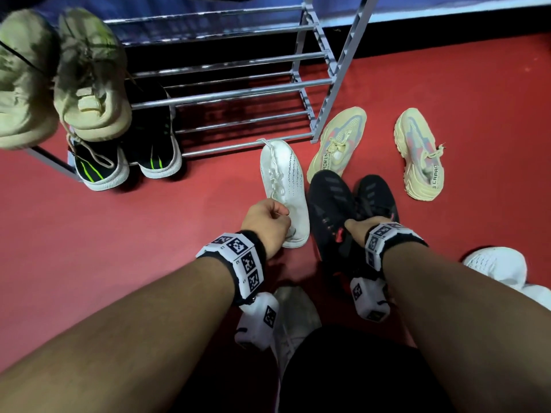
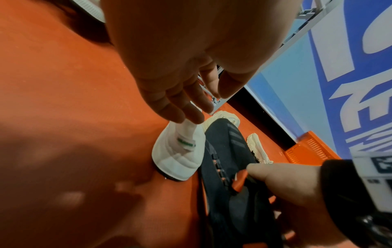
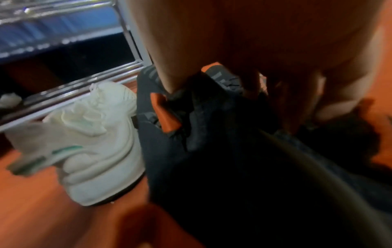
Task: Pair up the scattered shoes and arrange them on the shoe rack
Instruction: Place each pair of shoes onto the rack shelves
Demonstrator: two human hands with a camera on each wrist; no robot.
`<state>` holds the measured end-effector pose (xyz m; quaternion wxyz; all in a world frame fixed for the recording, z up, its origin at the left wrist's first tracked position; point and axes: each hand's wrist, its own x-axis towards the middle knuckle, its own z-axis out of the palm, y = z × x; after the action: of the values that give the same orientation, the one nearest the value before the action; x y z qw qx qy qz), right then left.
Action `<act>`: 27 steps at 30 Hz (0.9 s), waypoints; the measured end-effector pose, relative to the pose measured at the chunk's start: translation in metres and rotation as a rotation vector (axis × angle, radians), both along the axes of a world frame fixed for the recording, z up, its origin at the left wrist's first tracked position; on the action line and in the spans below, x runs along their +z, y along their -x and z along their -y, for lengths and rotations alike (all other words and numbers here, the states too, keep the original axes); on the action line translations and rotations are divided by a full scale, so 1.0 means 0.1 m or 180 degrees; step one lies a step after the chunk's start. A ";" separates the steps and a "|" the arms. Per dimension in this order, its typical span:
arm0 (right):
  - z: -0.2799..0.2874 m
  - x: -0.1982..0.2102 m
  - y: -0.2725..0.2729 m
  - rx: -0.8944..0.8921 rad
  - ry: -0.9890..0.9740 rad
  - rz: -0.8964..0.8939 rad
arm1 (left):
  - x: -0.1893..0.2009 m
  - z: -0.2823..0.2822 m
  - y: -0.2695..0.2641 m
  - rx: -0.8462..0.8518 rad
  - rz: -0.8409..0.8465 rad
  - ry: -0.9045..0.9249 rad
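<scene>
Your left hand (image 1: 266, 221) pinched the tongue of the white shoe (image 1: 284, 180) on the floor, while your right hand (image 1: 359, 228) gripped the black shoes (image 1: 331, 204) just beside it at 3 o'clock. The shoe rack (image 1: 238, 93) at 11 o'clock held a beige pair (image 1: 89, 81) above a black-and-green pair (image 1: 155, 150).

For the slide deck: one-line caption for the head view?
Left hand pinches white lace-up sneaker's tongue; right hand grips black sneaker pair beside chrome shoe rack.
</scene>
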<state>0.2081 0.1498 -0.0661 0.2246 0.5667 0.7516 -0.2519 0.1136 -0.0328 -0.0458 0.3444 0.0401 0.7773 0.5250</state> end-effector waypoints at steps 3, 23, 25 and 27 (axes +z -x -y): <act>0.02 -0.09 0.03 0.0247 0.0166 -0.0174 | 0.01 0.00 0.01 0.0005 0.0062 -0.0034; 0.23 0.51 0.14 -0.0422 -0.0373 -0.1931 | 0.30 -0.01 -0.08 0.0010 -0.0049 -0.0202; 0.33 0.57 0.24 -0.0444 -0.0329 -0.2157 | 0.35 0.02 -0.11 0.0036 -0.0075 -0.0209; 0.46 0.62 0.36 -0.0453 -0.0212 -0.2298 | 0.36 0.07 -0.10 0.0153 -0.0158 -0.0087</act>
<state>0.1720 0.1034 -0.0041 -0.0916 0.4991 0.7490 -0.4261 0.1236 -0.0398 -0.0101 0.3117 0.0391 0.7791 0.5425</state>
